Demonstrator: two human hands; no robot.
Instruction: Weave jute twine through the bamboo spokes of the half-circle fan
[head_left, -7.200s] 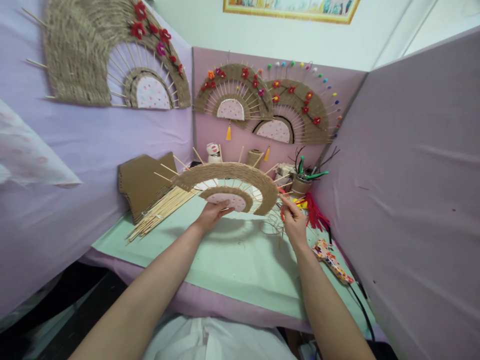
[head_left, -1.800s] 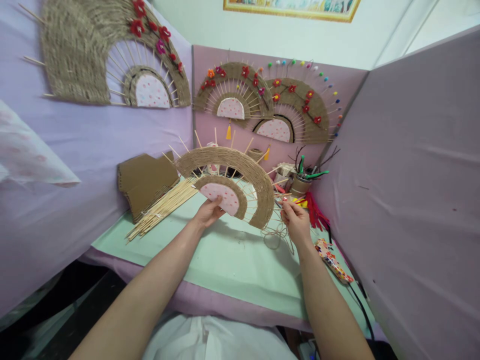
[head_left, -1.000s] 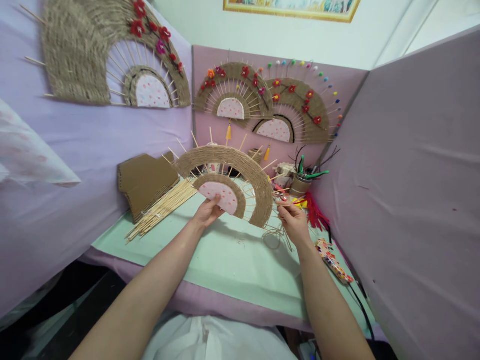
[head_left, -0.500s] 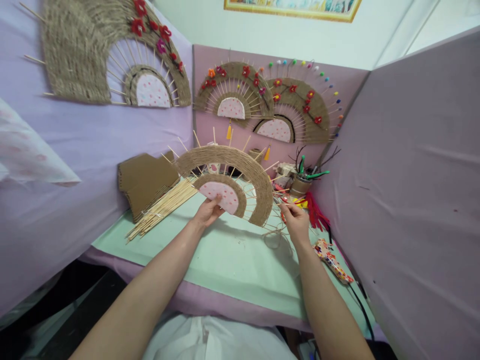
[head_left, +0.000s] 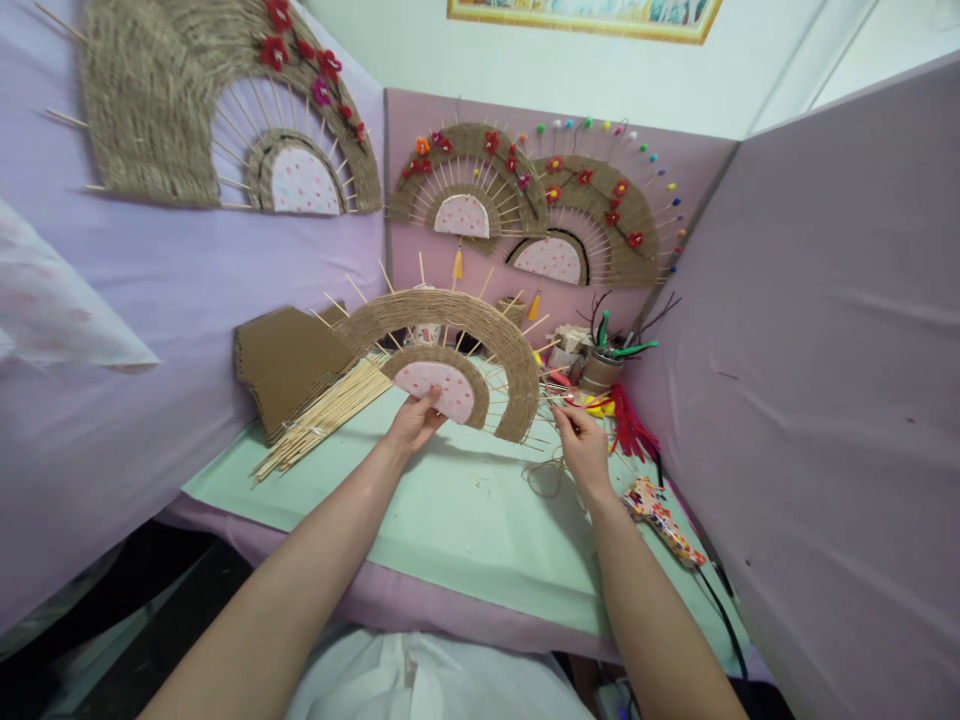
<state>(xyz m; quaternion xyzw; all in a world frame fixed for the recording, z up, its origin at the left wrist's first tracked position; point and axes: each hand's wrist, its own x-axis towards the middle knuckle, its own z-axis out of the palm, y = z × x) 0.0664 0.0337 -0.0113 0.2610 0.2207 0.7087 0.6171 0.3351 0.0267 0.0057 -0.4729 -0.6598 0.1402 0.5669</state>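
Gripping woven fan (head_left: 480, 322): left hand (head_left: 411, 425) | right hand (head_left: 579, 442) pinches twine (head_left: 541, 478) | pot (head_left: 598, 373) holds tools (head_left: 628, 350)

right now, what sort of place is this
Probably a small handicraft workstation: finished jute fans hang on the fabric partitions, a bundle of bamboo sticks lies on the green mat, and the left hand holds a half-woven fan.

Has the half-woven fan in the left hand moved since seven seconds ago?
Yes. The fan has tilted up: its arc now rises nearer the yellow tassel on the back panel.
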